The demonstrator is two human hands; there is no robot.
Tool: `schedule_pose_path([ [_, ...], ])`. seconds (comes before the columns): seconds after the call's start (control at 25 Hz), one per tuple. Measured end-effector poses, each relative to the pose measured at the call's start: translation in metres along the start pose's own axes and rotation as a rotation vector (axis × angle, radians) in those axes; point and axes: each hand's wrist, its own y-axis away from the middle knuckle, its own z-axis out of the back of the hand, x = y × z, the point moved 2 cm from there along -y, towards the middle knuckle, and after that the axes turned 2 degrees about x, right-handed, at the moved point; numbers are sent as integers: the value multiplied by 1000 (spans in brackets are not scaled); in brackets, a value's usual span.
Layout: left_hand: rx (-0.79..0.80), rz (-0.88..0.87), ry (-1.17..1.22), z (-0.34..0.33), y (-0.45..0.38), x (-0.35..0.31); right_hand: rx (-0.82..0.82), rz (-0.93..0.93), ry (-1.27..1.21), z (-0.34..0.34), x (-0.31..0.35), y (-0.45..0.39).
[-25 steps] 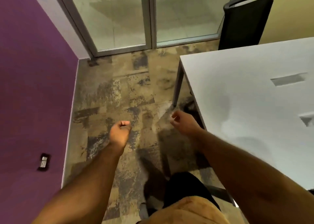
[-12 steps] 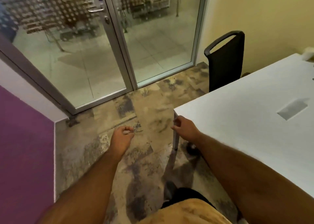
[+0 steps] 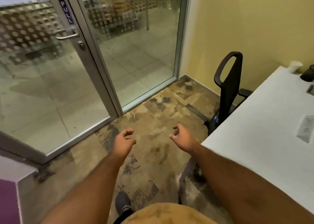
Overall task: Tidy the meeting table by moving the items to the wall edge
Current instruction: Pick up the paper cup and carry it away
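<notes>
White laminate covers the meeting table (image 3: 265, 149), whose near corner lies just beside the right forearm. Both hands are held out over the carpet, loosely curled and empty: the left hand (image 3: 123, 141) well clear of the table, the right hand (image 3: 182, 137) just off its corner. The items are gathered near the far edge by the yellow wall (image 3: 254, 23): a pale cup (image 3: 295, 67) and a dark mesh holder (image 3: 308, 73), with a small flat object (image 3: 311, 89) just inside them. A sheet of paper (image 3: 305, 130) lies farther from that edge. It is judged that the table should be approached first, then the paper slid flat toward the wall edge, beside the cup, not lifted by a corner.
</notes>
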Motion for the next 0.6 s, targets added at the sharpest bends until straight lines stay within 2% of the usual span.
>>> schedule_pose_path([
  [0.2,204,-120,-72,36,-131,-76,-200,-143,-131,-5,78,-73],
  [0.28,220,-156,-85,29,-160,-101,-255,-145,-158,4,102,-92],
  [0.44,343,-261,-68,-20,-225,-149,-457,-163,-239,38,125,-140],
  [0.6,417,-346,-111,-97,-284,-210,-676,-155,-275,93,132,-201],
])
